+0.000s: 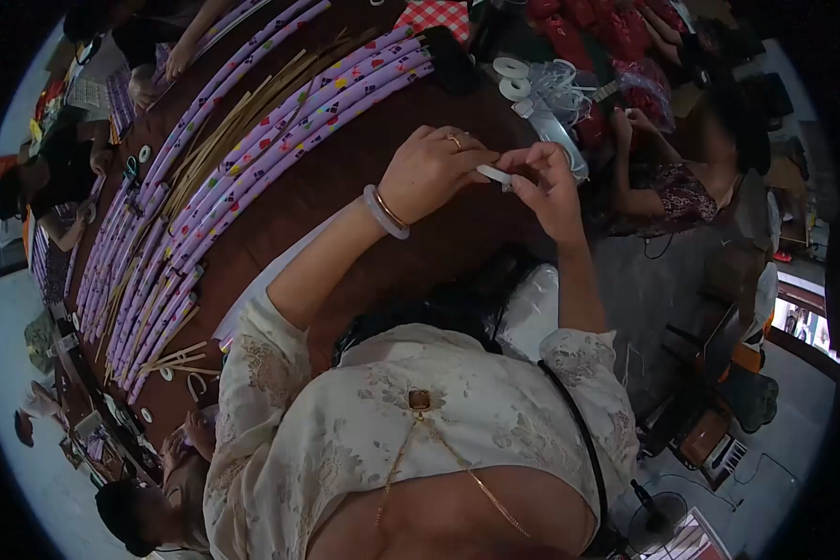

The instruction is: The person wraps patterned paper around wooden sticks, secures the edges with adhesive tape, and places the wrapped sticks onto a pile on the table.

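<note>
My left hand [431, 173], with a ring and bracelets at the wrist, is closed on one side of a small white tape roll [494, 175]. On the roll's other side, my right hand [552, 187] has its thumb and fingers bent around the edge. Both hands are raised over the dark red table [382, 252], close together. Left of them lie long purple patterned rolls [289, 140], with thin brown strips [224, 131] among them.
More white rolls [513, 77] and clear plastic [564, 84] lie beyond my right hand. A red checked cloth [436, 19] is at the far edge. Several people sit around, one at the right [681, 177]. Red bundles [569, 37] lie at upper right.
</note>
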A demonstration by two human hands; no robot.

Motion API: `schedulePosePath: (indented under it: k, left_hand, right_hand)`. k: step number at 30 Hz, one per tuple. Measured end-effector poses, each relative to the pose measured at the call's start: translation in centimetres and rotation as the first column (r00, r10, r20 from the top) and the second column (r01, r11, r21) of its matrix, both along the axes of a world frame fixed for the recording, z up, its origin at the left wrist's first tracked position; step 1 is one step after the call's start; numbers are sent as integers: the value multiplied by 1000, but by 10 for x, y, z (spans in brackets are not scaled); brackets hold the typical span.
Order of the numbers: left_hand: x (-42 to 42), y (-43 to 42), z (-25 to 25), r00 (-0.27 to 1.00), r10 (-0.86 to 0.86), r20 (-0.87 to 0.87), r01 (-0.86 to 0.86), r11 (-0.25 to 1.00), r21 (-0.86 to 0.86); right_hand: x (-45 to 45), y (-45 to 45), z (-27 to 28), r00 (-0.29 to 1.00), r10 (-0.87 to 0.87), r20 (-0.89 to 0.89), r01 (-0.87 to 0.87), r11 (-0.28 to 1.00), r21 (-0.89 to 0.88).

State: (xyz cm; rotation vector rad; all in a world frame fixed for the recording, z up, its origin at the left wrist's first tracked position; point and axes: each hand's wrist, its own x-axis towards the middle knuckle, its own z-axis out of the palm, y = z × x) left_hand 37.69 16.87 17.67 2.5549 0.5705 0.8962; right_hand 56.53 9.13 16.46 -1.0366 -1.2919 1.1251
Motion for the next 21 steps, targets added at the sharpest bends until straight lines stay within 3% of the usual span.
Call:
schedulePosePath:
  k: [1, 3, 4, 5, 6, 7, 8, 9, 12, 16, 18, 21]
  left_hand:
    - [-3, -3, -3, 1000, -1, -3, 1, 1000, 7]
    - [-11, -9, -2, 979, 101, 177, -66, 979, -192]
    - [-18, -11, 3, 964, 194, 181, -125, 934, -336]
    - [-27, -15, 12, 943, 286, 171, -176, 864, -472]
    - [-36, -17, 21, 901, 362, 238, -65, 656, -752]
    - [-42, -19, 33, 847, 386, 367, 132, 515, -847]
    - [-48, -19, 42, 766, 432, 476, 337, 360, -870]
    - [-55, -18, 46, 715, 413, 564, 485, 287, -826]
    - [-67, -22, 61, 458, 400, 794, 811, 179, -557]
    - [-85, -31, 65, 399, 527, 750, 828, 144, -542]
    - [-89, -40, 62, 413, 569, 711, 799, 148, -583]
    - [-89, -60, 64, 432, 620, 655, 767, 130, -628]
  right_hand:
    - [-4, -2, 4, 1000, -1, -3, 1, 1000, 7]
    - [-13, -6, 12, 985, -172, 17, 168, 974, 154]
    - [-13, -7, 14, 985, -173, 10, 169, 972, 163]
    - [-12, -8, 16, 986, -161, -51, 168, 969, 181]
    - [-13, -8, 19, 983, -145, -112, 165, 966, 198]
    - [-18, -9, 24, 983, -139, -118, 161, 965, 206]
    - [-26, -8, 30, 975, -108, -194, 150, 965, 217]
    - [-35, -7, 34, 961, -73, -268, 137, 964, 229]
    - [-57, 1, 43, 950, 27, -311, 83, 938, 338]
    - [-75, 8, 45, 883, 285, -373, -51, 848, 527]
    - [-80, 5, 41, 866, 314, -390, -79, 855, 512]
    - [-83, 4, 33, 770, 209, -603, -71, 967, 244]
